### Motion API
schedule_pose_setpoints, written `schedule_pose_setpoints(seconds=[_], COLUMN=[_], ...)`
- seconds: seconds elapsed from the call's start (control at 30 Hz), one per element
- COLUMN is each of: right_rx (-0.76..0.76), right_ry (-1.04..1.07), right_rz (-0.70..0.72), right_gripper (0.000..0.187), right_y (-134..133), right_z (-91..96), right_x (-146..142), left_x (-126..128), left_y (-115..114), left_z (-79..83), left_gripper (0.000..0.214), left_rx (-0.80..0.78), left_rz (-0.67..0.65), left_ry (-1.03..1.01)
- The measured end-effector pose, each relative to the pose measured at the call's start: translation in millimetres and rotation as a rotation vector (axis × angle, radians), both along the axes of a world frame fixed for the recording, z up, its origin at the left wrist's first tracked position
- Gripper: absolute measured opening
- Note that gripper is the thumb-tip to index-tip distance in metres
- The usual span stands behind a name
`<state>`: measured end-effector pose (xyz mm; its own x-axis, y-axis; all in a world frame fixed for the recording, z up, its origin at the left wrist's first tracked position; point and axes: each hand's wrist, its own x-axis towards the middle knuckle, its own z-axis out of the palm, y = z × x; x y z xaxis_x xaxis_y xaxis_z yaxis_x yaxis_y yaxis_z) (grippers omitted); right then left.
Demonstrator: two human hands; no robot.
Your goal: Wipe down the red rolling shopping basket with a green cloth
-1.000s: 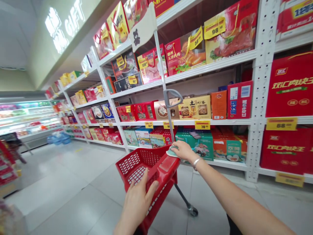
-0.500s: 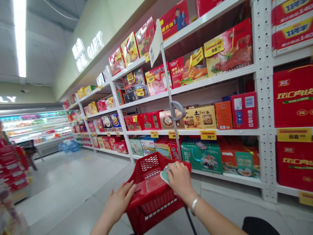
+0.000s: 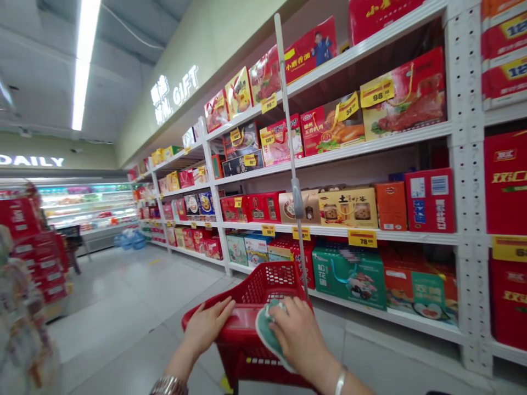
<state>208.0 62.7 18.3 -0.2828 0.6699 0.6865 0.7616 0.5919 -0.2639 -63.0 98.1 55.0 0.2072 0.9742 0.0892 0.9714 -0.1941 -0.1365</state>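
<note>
The right hand [image 3: 300, 334] hides part of the green cloth [image 3: 265, 329].

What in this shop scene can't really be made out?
All in the head view:
Bottom of the red basket: hidden by its own wall and rim.
Part of the green cloth: covered by the right hand.
Patterned thing at the left edge: blurred and cut off.
Far shelf boxes: print too small.

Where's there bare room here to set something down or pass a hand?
Tile floor lies open between the red carton stack and the white shelving base. A gap sits above the yellow gift box, under the next shelf. Crowded: packed shelves, and the red basket rim, where the left hand and right hand rest.
</note>
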Motion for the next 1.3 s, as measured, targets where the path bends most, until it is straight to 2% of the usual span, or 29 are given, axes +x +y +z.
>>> schedule_pose_setpoints(seconds=[0.1, 0.27, 0.37, 0.5, 0.63, 0.73, 0.83, 0.93, 1.03, 1.13, 1.2, 1.3], right_rx=[-0.068, -0.203, -0.231, -0.162, -0.019, 0.065, 0.148, 0.272, 0.334, 0.260, 0.178, 0.074], right_ry=[0.041, 0.149, 0.219, 0.314, 0.390, 0.348, 0.281, 0.247, 0.264, 0.320, 0.411, 0.624], right_rz=[0.087, 0.341, 0.382, 0.333, 0.265, 0.239, 0.253, 0.313, 0.320, 0.245, 0.154, 0.002], right_gripper=[0.012, 0.017, 0.016, 0.017, 0.018, 0.019, 0.022, 0.026, 0.032, 0.033, 0.029, 0.022], right_y=[-2, 8, 20, 25, 0, -21, -27, -20, -13, -8, -2, 14], right_z=[-2.1, 1.5, 1.8, -8.6, -19.7, -18.8, -18.6, -29.4, -50.0, -71.6, -80.2, -75.1], right_x=[21, 51, 57, 50, 27, 11, 8, 17, 33, 55, 73, 97], left_x=[-11, -16, -16, -15, -15, -16, -17, -15, -6, 14, 30, 56], left_y=[10, 23, 26, 28, 27, 27, 28, 26, 20, 9, 1, -9], left_z=[1.9, 6.1, 5.5, 4.0, 7.3, 10.2, 12.3, 15.1, 17.2, 15.8, 12.5, 5.8], left_gripper=[0.070, 0.076, 0.074, 0.070, 0.065, 0.058, 0.053, 0.052, 0.051, 0.052, 0.053, 0.056], left_rx=[-0.051, -0.124, -0.104, -0.015, -0.011, 0.008, 0.011, -0.008, 0.033, 0.157, 0.223, 0.206], left_rz=[0.028, 0.056, 0.061, 0.063, 0.090, 0.100, 0.134, 0.184, 0.204, 0.231, 0.204, 0.091], left_ry=[0.016, 0.057, 0.047, -0.027, -0.043, -0.074, -0.117, -0.141, -0.158, -0.228, -0.307, -0.368])
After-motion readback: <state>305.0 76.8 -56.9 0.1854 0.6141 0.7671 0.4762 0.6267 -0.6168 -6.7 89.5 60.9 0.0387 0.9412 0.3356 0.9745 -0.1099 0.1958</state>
